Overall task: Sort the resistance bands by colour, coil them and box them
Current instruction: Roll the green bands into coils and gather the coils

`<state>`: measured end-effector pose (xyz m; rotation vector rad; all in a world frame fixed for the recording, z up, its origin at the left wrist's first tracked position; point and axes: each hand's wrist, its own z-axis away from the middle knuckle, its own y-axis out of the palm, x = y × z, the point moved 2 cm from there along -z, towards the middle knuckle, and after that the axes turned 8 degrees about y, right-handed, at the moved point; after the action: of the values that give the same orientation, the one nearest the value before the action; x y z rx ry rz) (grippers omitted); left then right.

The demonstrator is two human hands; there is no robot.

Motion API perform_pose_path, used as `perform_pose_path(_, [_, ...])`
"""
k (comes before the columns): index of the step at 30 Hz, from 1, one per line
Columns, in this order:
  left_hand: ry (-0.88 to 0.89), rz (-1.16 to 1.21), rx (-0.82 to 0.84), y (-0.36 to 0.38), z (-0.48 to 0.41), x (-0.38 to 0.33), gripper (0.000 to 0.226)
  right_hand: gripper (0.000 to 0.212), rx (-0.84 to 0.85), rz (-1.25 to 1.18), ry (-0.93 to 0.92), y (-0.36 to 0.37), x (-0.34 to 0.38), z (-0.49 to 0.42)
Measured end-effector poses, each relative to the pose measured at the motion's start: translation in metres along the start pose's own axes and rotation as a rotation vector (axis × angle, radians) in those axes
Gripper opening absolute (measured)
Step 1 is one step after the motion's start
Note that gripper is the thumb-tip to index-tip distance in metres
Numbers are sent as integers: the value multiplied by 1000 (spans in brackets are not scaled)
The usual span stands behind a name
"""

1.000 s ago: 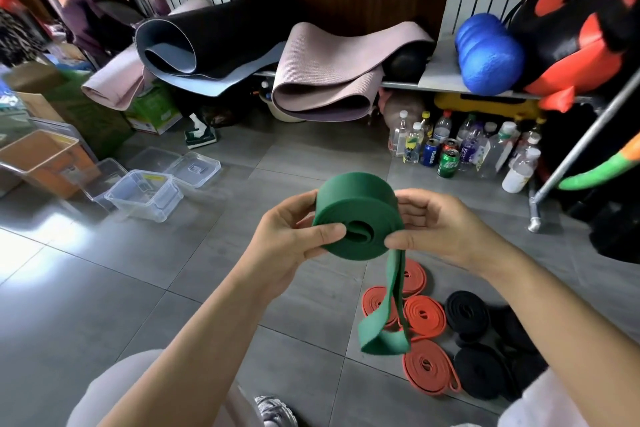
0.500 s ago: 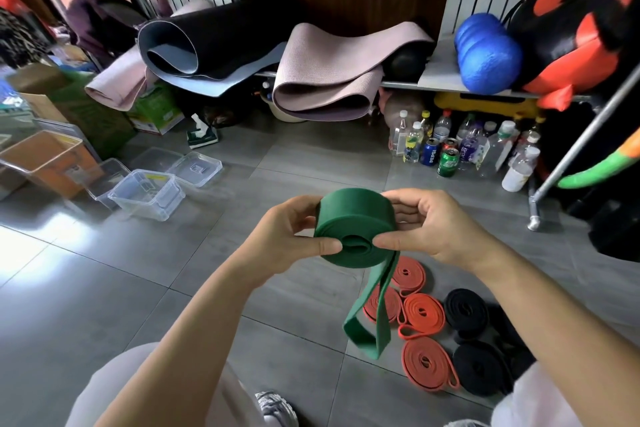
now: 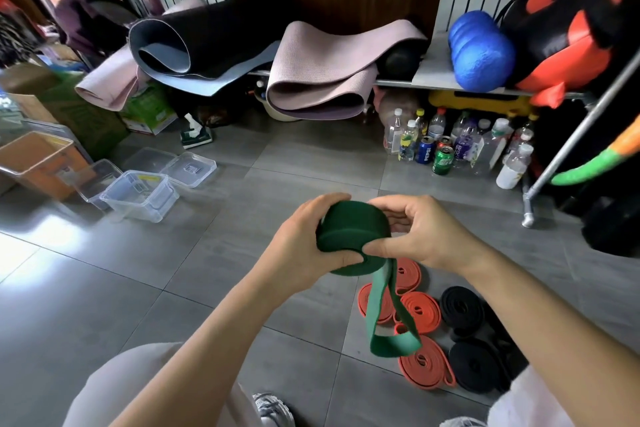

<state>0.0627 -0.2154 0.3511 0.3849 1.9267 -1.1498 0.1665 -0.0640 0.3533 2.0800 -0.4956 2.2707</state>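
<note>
Left hand: You are gripping the green band (image 3: 349,230) with your left hand (image 3: 301,250), fingers curling over the coil's far side and thumb pressing its near face.
Right hand: Your right hand (image 3: 424,234) is pinching the coil's three o'clock edge, thumb tip on the near face, fingers arching over the top.
Green band: The coil is being held in mid-air between both hands, well above the grey tile floor (image 3: 173,270); its loose tail (image 3: 389,326) is hanging down toward five o'clock, ending in a loop.
Coiled bands: Orange bands (image 3: 420,310) are lying coiled on the floor at five o'clock from the coil, with black bands (image 3: 462,308) just beside them, farther right.
Boxes: Clear plastic boxes (image 3: 138,196) are sitting at ten o'clock, a lid (image 3: 188,168) lying next to them.
Background: Bottles and cans (image 3: 450,146) are crowding the floor at one o'clock; rolled mats (image 3: 322,80) are sagging at twelve.
</note>
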Motion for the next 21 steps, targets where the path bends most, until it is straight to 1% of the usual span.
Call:
perform_pose_path(2, [14,43,-58,0,0,-2,60,49,-22,-12,3,1,-1,0])
perform_pose_path(5, [-36,192,-112,-4,-1,0,63,51,-42,-72,11,-3,-1,1])
perform_pose_path(8, [-50,312,-169,-9,-1,-2,62,55,-13,-69,25,-6,-4,2])
perform_pose_path(12, [-84,600,-259,-14,1,-4,60,65,-2,-134,19,-4,-8,2])
perform_pose_path(14, [-99,679,-249,-12,1,-6,60,62,-33,-175,-8,-2,-8,2])
perform_pose_path(15, [-107,680,-236,-10,1,-4,61,57,-50,-186,-22,-1,-7,2])
perform_pose_path(17, [-113,587,-190,-10,1,-4,61,50,-70,-170,-31,-1,-4,3])
perform_pose_path(18, [-101,457,-164,-12,1,-3,61,48,-82,-141,-27,0,-3,3])
perform_pose_path(19, [-77,267,-136,-14,0,-2,64,48,-98,-100,-22,-1,-3,2])
perform_pose_path(21, [-4,-114,-72,-18,1,-1,77,49,-124,1,-14,-2,-2,1])
